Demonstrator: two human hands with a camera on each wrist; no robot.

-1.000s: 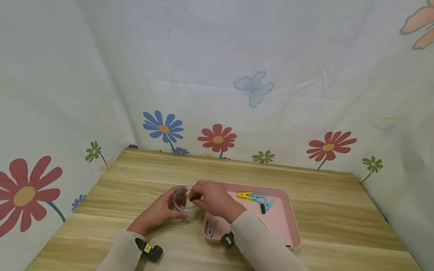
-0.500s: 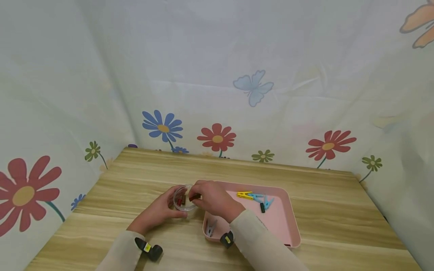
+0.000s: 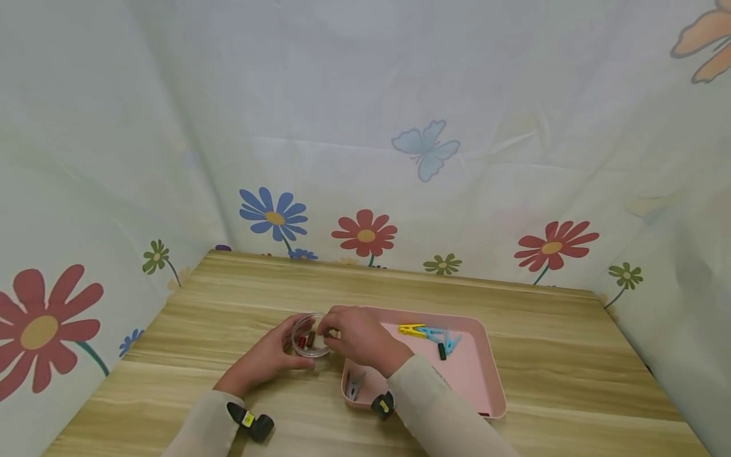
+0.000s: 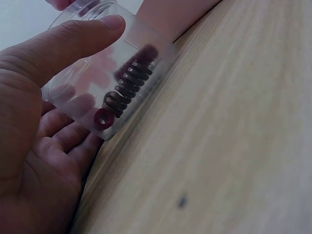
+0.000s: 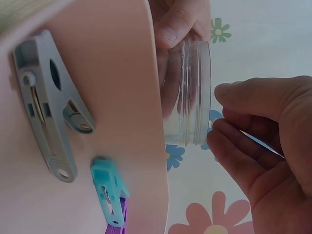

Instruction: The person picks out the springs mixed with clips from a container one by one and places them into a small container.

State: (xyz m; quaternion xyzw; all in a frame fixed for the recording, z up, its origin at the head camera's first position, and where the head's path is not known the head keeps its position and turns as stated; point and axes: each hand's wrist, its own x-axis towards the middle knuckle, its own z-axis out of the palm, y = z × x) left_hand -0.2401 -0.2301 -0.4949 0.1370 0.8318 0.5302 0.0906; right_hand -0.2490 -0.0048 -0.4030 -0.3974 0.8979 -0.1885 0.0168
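My left hand (image 3: 268, 357) grips a clear plastic jar (image 5: 197, 105), thumb on one side and fingers round the other. Inside lie small coil springs: a dark brown spring (image 4: 131, 83) and a red spring (image 4: 104, 119) turned end-on. Behind the brown one shows a dark red spring (image 4: 151, 50), blurred by the jar wall. The jar leans with its mouth toward my right hand (image 3: 360, 336). Just outside the rim, in the right wrist view, that hand's thumb and fingers are loosely bent, apart, with nothing between them.
A pink tray (image 3: 474, 390) stands right of the jar, under my right forearm. It holds a yellow clothespin (image 3: 412, 330), blue clothespins (image 3: 451, 343), a grey clothespin (image 5: 46, 107), a teal clothespin (image 5: 108, 187), a purple clothespin (image 5: 118, 217) and a black spring (image 3: 442, 351).
The dark red spring that my right fingers pinched at the jar mouth has left them and lies in the jar. My left hand and the jar have barely moved.
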